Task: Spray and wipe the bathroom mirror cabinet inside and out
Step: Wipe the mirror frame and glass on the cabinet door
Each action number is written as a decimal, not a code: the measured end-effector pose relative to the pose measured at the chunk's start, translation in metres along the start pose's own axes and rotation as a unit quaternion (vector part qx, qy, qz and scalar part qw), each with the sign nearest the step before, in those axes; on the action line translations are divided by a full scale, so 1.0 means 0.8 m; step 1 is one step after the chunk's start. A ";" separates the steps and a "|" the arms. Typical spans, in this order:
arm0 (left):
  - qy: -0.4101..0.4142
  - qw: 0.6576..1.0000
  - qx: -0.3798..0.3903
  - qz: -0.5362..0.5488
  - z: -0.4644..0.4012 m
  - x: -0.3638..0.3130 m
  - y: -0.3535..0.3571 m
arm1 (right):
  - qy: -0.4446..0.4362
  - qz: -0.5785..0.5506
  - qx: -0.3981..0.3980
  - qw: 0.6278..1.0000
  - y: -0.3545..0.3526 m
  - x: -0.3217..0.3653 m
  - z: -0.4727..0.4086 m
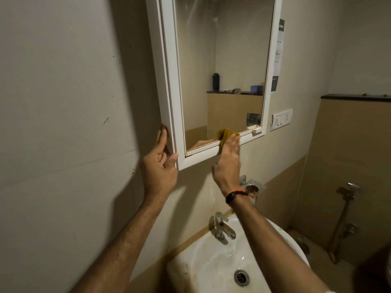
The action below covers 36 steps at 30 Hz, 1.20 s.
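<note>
Yellow cloth sits under my flat-fingered right hand on the mirror cabinet door's bottom rail, which runs rightward; my left hand, fingers straight, steadies the left corner.

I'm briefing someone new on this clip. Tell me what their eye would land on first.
First, the white-framed mirror cabinet on the wall, upper centre. At its bottom edge the right hand presses a yellow cloth against the frame, while the left hand rests on the lower left corner. Below sits a stained white basin with a chrome tap.
</note>
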State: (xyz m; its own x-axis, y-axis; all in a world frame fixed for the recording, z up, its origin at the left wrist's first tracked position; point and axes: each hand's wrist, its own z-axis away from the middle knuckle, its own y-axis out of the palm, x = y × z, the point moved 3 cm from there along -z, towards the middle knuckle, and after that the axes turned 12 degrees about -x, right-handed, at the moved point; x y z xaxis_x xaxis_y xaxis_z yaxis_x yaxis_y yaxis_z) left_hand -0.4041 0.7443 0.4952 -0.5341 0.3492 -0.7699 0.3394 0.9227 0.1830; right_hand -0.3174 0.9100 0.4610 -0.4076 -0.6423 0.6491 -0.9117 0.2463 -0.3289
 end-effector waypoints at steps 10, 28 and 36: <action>0.006 1.000 -0.005 -0.005 0.000 0.000 0.000 | 0.055 0.028 0.001 0.998 -0.007 -0.027 -0.054; 0.164 0.979 -0.109 -0.045 -0.073 -0.056 0.051 | 0.316 -0.248 -0.148 0.904 -0.073 -0.107 -0.104; 0.263 0.952 -0.141 -0.073 -0.070 -0.051 0.067 | 0.097 -0.054 -0.032 0.993 -0.028 -0.115 -0.153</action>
State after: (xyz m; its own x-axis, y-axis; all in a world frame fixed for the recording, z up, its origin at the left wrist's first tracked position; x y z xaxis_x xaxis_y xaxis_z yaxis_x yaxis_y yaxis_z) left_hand -0.4073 0.7887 0.5702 -0.8983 0.1795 -0.4010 0.0505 0.9489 0.3115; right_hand -0.2659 1.0527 0.4927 -0.3030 -0.5169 0.8007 -0.9498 0.2327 -0.2092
